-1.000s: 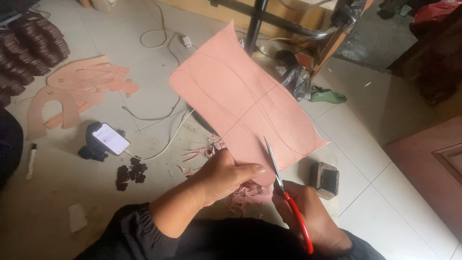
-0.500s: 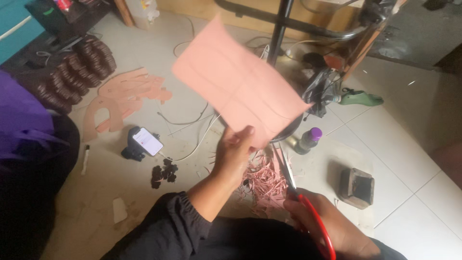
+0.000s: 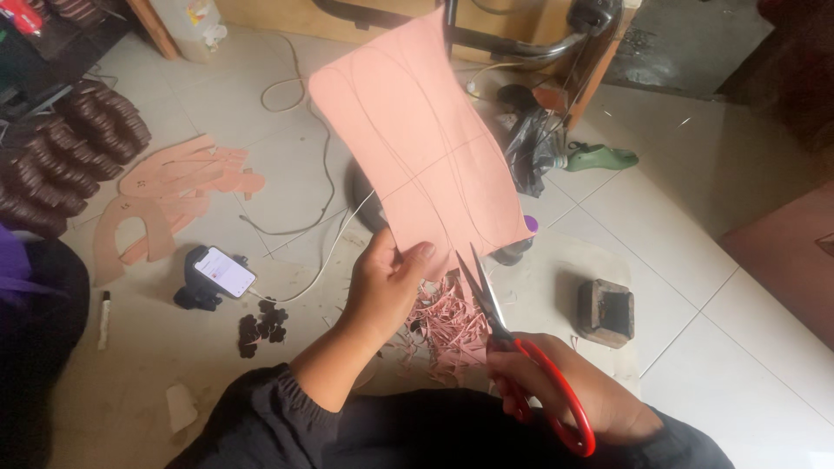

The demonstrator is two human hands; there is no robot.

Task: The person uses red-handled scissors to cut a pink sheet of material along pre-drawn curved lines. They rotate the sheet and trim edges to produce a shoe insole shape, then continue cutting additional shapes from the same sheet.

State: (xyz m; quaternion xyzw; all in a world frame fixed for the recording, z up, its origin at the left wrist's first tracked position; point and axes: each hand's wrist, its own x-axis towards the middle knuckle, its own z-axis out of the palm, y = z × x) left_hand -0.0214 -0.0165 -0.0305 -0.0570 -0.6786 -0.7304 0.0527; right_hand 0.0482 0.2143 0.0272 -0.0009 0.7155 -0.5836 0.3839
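Pink sheet of thin, stiff material with curved pencil lines [image 3: 417, 148]: you hold it up above the pale tiled floor [image 3: 695, 287], tilted away from you. Your left hand [image 3: 387, 282] pinches its lower edge, thumb on the near face, fingers curled behind; the grip is closed on the sheet.

Your right hand [image 3: 565, 391] is wrapped through the red loop handles of a pair of steel-bladed scissors [image 3: 512, 347]. The hand is clenched on the handles. The blades point up and away, only slightly parted, their tips meeting the sheet's bottom edge just beside your left thumb.

Directly below the cut lies a heap of narrow pink offcut strips [image 3: 447, 326] on the floor. To your left: a smartphone with a lit screen on a small dark stand [image 3: 221, 274], a cluster of small dark cut pieces [image 3: 261, 328], and flat pink curved cut-outs [image 3: 174, 195] spread out. To your right, well apart from the scissors, sits a dark square block [image 3: 605, 313]. Farther off, a green shoe last [image 3: 599, 158] rests near a metal frame.
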